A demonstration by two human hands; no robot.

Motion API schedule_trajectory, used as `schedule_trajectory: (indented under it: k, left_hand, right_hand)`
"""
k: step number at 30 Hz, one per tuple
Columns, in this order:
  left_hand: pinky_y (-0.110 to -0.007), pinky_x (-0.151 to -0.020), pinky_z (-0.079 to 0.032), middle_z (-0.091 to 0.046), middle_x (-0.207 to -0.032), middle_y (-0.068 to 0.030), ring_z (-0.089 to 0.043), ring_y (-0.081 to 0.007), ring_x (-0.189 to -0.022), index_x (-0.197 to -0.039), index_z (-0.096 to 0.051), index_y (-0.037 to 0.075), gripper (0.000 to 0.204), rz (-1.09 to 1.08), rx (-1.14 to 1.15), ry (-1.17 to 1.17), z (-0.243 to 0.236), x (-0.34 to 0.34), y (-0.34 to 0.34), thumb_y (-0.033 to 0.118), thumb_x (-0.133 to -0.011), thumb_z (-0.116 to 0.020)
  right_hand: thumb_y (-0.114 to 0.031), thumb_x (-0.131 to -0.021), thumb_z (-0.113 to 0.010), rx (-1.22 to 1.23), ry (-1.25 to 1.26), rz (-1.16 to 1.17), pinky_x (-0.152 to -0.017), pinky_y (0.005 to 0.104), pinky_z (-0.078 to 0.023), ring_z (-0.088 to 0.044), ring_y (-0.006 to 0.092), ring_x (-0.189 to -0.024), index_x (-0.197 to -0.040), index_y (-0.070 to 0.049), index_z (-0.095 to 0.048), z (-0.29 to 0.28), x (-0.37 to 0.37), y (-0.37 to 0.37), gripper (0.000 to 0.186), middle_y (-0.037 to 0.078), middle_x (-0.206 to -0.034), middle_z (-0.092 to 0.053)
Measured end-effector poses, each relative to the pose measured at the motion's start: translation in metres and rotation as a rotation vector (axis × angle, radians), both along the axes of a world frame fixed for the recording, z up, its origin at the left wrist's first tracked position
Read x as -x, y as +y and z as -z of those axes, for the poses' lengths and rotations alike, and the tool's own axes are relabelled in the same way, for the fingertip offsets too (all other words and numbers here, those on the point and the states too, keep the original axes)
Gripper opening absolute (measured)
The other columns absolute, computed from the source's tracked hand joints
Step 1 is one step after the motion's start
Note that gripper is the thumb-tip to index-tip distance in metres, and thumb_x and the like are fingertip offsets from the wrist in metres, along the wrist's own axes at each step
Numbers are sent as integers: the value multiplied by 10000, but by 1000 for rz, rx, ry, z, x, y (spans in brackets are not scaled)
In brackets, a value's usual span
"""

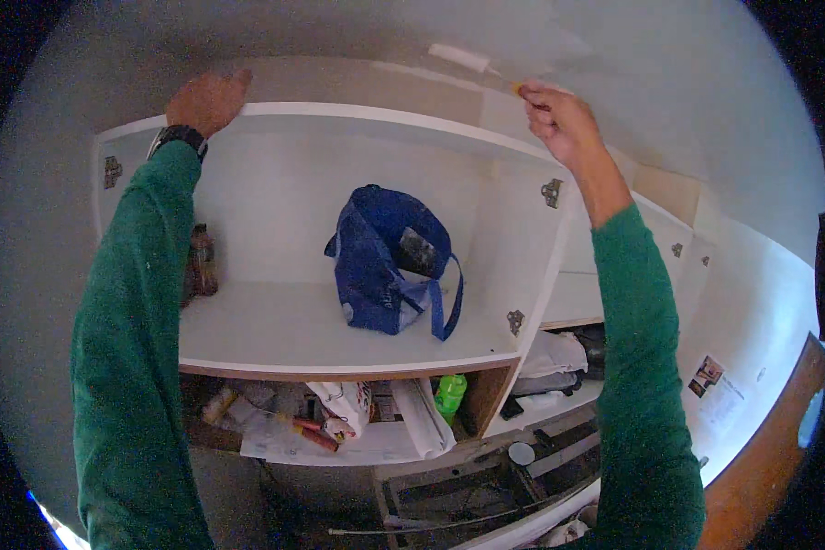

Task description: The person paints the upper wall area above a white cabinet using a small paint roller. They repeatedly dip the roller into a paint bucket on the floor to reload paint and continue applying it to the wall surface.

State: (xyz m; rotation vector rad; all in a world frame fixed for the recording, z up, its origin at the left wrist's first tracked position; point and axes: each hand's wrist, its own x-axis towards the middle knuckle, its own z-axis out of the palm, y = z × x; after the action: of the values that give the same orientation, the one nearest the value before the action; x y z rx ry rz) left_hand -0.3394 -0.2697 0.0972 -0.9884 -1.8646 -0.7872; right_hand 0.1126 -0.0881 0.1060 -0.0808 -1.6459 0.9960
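Resting at the top edge of the cabinet [339, 110], the left hand [209, 99] may or may not be gripping; I cannot tell from here. To its right, near the pale ceiling [339, 27], is a small paint roller [472, 63], probably light, its sleeve [454, 56] soft and perhaps slippery if wet, its frame [501, 77] thin and stiff. Farther right, the right hand [562, 119] closes around the handle [522, 90], the best hold.

Remotely, I locate the paint roller [459, 59] above the cabinet [339, 111]; inside, the bag [376, 261] stands right of the bottle [205, 264]; the shelf [492, 400] beneath holds a paper sheet [376, 443].
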Motion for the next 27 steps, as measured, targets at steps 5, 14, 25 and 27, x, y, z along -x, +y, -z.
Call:
schedule_trajectory:
  k: [5, 14, 25, 27]
  left_hand:
    - [-514, -985, -408, -572, -1218, -261, -552, -435, -1116, -1141, -625, -10, 692, -77, 74, 105, 11, -36, -14, 578, -917, -337]
    - [-517, -948, -442, -619, -1098, -260, -575, -424, -1078, -1218, -595, 127, 573, -134, 175, 182, 5, 0, -15, 532, -958, -283]
    - [-528, -986, -401, -580, -1196, -243, -543, -451, -1109, -1203, -612, 134, 622, -119, 51, 91, 15, -24, -11, 575, -950, -253]
    - [-529, -998, -388, -571, -1220, -240, -534, -456, -1123, -1190, -619, 93, 674, -59, -46, 3, 3, -8, -5, 605, -934, -264]
  right_hand:
    - [-44, -900, -535, -142, 70, 18, -414, 172, -332, -409, 27, -518, -1106, 31, -537, 48, -96, -101, 220, 59, -845, -563]
    - [-77, -905, -547, -174, 106, 123, -391, 172, -325, -431, 24, -529, -1150, 44, -511, 72, -124, -137, 275, 93, -888, -578]
    - [-3, -847, -586, 123, -59, -52, -385, 205, -286, -406, 82, -511, -1062, 44, -533, -58, 14, 128, 226, 77, -755, -551]
    - [-8, -852, -577, 94, -163, -17, -385, 204, -287, -402, 84, -507, -1031, 42, -539, -83, 7, 149, 189, 76, -751, -541]
